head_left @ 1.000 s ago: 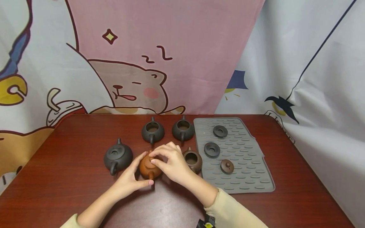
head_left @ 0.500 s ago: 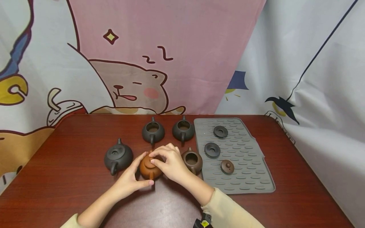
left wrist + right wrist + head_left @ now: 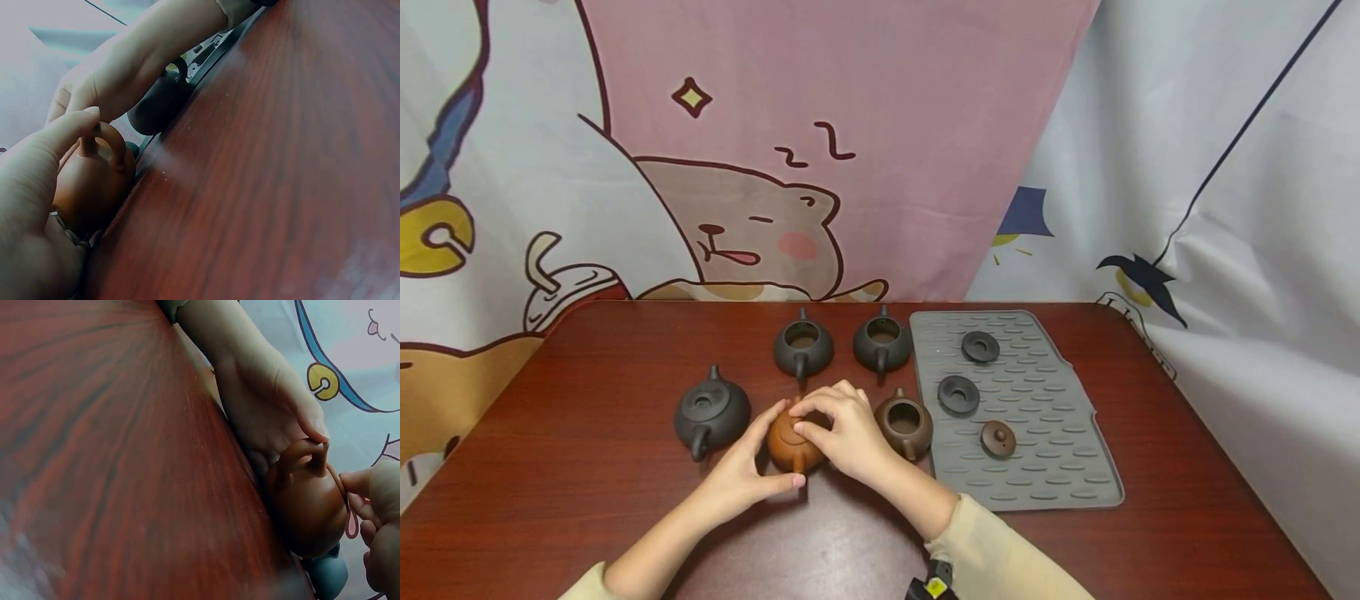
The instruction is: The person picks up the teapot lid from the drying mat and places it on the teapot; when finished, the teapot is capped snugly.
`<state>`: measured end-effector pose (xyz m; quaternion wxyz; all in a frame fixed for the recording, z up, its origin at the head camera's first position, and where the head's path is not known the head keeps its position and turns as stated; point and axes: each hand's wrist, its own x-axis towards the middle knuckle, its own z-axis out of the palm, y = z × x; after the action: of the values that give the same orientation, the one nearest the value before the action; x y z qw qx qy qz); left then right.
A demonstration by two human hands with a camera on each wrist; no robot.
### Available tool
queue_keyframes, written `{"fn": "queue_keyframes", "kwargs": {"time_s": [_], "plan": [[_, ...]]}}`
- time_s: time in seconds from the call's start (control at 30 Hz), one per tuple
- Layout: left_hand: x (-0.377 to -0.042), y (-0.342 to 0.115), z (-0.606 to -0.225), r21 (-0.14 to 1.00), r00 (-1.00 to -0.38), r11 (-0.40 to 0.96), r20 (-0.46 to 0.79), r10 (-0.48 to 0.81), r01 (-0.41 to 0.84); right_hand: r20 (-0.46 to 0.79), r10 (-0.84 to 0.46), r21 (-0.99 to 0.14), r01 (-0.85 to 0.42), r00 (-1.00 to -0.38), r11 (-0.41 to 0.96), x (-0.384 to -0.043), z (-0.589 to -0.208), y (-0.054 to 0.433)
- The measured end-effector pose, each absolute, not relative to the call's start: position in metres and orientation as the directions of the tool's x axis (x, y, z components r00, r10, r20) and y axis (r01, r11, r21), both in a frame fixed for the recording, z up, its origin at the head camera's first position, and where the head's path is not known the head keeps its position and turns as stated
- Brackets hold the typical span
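An orange-brown clay teapot [image 3: 792, 450] stands in front of the person, its loop handle toward the near side. My left hand [image 3: 737, 482] grips it from the left, fingers along its side and thumb on the handle, as the right wrist view shows. From the right, my right hand [image 3: 848, 432] pinches the teapot's lid [image 3: 790, 429] at the top with thumb and fingers. The lid sits over the opening, partly hidden by those fingers. Just right of this hand is a brown teapot [image 3: 904, 423] without a lid; left of the left hand stands a dark lidded teapot [image 3: 711, 410].
Two dark lidless teapots, a left one [image 3: 802, 346] and a right one [image 3: 882, 342], stand farther back. A grey ridged mat [image 3: 1045, 467] on the right bears a far dark lid [image 3: 981, 347], a nearer dark lid [image 3: 958, 395] and a brown lid [image 3: 997, 439]. A printed curtain hangs behind the table.
The right hand and forearm have shifted very slightly left, showing more of the brown teapot. Both hands keep their hold on the orange-brown teapot and its lid.
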<state>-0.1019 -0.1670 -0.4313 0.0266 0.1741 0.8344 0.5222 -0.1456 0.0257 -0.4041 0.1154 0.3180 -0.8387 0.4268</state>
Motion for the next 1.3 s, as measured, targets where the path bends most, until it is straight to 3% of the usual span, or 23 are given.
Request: {"fn": "queue_keyframes", "kwargs": {"time_s": [0.37, 0.77, 1.03, 1.3], "plan": [[-0.103, -0.168, -0.43, 0.877, -0.937, 0.399, 0.141, 0.32, 0.268, 0.504, -0.427, -0.624, -0.658, -0.751, 0.42, -0.146, -0.405, 0.026], [-0.103, -0.168, -0.429, 0.883, -0.938, 0.388, 0.142, 0.317, 0.265, 0.55, -0.403, -0.652, -0.678, -0.731, 0.34, -0.135, -0.378, 0.042], [-0.103, -0.168, -0.428, 0.878, -0.925, 0.36, 0.2, 0.323, 0.315, 0.583, -0.358, -0.654, -0.682, -0.73, 0.326, -0.126, -0.364, 0.062], [-0.101, -0.164, -0.418, 0.883, -0.889, 0.243, 0.311, 0.337, 0.401, 0.64, -0.313, -0.635, -0.712, -0.702, 0.299, -0.12, -0.357, 0.088]]}}
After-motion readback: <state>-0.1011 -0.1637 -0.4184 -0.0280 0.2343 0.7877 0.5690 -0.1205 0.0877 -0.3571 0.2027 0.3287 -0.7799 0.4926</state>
